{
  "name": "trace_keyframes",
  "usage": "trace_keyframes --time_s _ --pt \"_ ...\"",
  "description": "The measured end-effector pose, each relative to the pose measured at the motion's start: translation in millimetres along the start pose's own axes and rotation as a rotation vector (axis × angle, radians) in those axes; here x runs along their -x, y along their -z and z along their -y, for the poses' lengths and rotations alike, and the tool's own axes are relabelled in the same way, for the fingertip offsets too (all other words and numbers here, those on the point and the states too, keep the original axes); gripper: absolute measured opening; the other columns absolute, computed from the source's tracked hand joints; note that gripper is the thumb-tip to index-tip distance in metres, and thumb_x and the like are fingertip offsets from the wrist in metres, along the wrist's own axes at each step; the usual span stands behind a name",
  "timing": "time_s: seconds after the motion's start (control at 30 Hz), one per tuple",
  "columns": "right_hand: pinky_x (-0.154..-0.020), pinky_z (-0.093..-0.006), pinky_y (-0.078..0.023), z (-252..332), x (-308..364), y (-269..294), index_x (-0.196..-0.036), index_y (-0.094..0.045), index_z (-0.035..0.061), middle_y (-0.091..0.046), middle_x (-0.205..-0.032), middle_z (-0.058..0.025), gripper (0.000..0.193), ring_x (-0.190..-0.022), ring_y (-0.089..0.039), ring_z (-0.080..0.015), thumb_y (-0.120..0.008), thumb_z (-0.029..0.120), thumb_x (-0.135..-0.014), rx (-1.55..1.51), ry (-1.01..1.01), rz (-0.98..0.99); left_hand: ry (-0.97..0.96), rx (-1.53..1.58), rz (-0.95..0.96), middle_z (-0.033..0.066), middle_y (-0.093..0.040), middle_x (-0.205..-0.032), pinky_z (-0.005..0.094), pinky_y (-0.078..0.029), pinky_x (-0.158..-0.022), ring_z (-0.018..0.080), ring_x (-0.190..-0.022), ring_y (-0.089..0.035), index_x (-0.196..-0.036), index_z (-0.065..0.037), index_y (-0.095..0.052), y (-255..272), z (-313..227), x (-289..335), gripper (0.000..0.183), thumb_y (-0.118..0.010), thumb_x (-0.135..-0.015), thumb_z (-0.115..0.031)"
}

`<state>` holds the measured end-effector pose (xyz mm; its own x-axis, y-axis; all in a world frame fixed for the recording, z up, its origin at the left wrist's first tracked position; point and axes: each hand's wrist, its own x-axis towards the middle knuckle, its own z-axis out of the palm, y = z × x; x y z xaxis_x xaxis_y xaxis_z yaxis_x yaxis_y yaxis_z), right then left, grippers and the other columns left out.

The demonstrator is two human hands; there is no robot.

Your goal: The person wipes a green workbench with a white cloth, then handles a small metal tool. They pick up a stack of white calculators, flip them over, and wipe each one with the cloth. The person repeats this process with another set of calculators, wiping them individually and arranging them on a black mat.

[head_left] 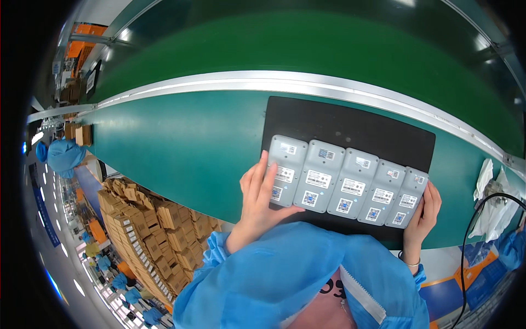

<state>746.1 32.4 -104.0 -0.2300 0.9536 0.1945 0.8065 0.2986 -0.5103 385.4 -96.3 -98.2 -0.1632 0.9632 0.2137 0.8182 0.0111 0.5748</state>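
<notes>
Several grey handheld devices (347,181) lie side by side in a tight row, each with white labels and square codes on its upper face. Under them is a black mat (350,120). At the row's left end, my left hand (260,200) has its fingers spread, fingertips on the leftmost device (287,159) and thumb along its near edge. My right hand (426,211) rests against the outer side of the rightmost device (408,200), its fingers stretched along that edge and partly hidden. Both hands touch the row from opposite ends.
The mat lies on a green bench (181,137) bounded at the back by a metal rail (263,80). White plastic bags (493,203) and a black cable (464,257) are at the right. Stacked cardboard boxes (148,230) stand left of the bench, and a person in blue (66,156) is farther off.
</notes>
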Motion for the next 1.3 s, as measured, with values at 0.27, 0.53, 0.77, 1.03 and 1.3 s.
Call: trace_keyframes --time_s 0.27,0.53,0.77,1.03,1.3 --pt "-0.109 -0.0407 -0.043 -9 7 -3 -0.128 -0.064 -0.005 -0.062 -0.135 -0.0181 0.031 -0.128 -0.056 -0.0332 -0.049 -0.001 -0.101 0.0 -0.028 -0.019 -0.046 0.696 0.059 0.0327 -0.02 -0.164 0.0573 -0.031 -0.115 0.0475 -0.145 -0.037 -0.164 -0.014 -0.011 8 36 7 0.127 -0.093 -0.068 -0.026" --pt "-0.11 -0.0393 -0.042 -19 5 -2 -0.13 -0.063 -0.0047 -0.061 -0.138 -0.0178 0.032 -0.129 -0.056 -0.0319 -0.049 -0.002 -0.101 0.009 -0.001 -0.022 0.093 0.909 -0.042 0.0321 -0.021 -0.162 0.0552 -0.022 -0.12 0.0418 -0.141 -0.044 -0.164 -0.018 0.008 4 35 3 0.103 -0.015 -0.09 -0.086" --pt "-0.11 -0.038 -0.042 -11 4 -4 -0.13 -0.064 -0.0033 -0.063 -0.136 -0.0159 0.032 -0.128 -0.057 -0.0295 -0.048 0.0 -0.103 -0.03 -0.029 -0.046 0.042 0.837 -0.081 0.0279 -0.023 -0.163 0.0586 -0.029 -0.116 0.0448 -0.136 -0.049 -0.164 -0.018 0.007 1 34 0 0.105 -0.011 -0.088 -0.088" --pt "-0.108 -0.0379 -0.042 1 1 -4 -0.129 -0.065 -0.0009 -0.064 -0.133 -0.0151 0.032 -0.126 -0.057 -0.0294 -0.048 0.0 -0.103 -0.092 -0.033 -0.072 0.096 0.823 -0.109 0.0248 -0.025 -0.163 0.0542 -0.028 -0.118 0.042 -0.138 -0.047 -0.165 -0.015 0.004 5 27 -1 0.107 -0.012 -0.088 -0.088" --pt "-0.104 -0.0405 -0.045 2 -5 -5 -0.124 -0.068 0.0031 -0.068 -0.127 -0.0127 0.033 -0.121 -0.06 -0.0323 -0.055 -0.003 -0.096 -0.051 0.047 -0.13 0.061 0.424 -0.111 0.0223 -0.03 -0.162 0.0489 -0.026 -0.12 0.0347 -0.146 -0.038 -0.161 0.0 -0.017 0 18 -5 0.085 -0.03 -0.105 -0.063"
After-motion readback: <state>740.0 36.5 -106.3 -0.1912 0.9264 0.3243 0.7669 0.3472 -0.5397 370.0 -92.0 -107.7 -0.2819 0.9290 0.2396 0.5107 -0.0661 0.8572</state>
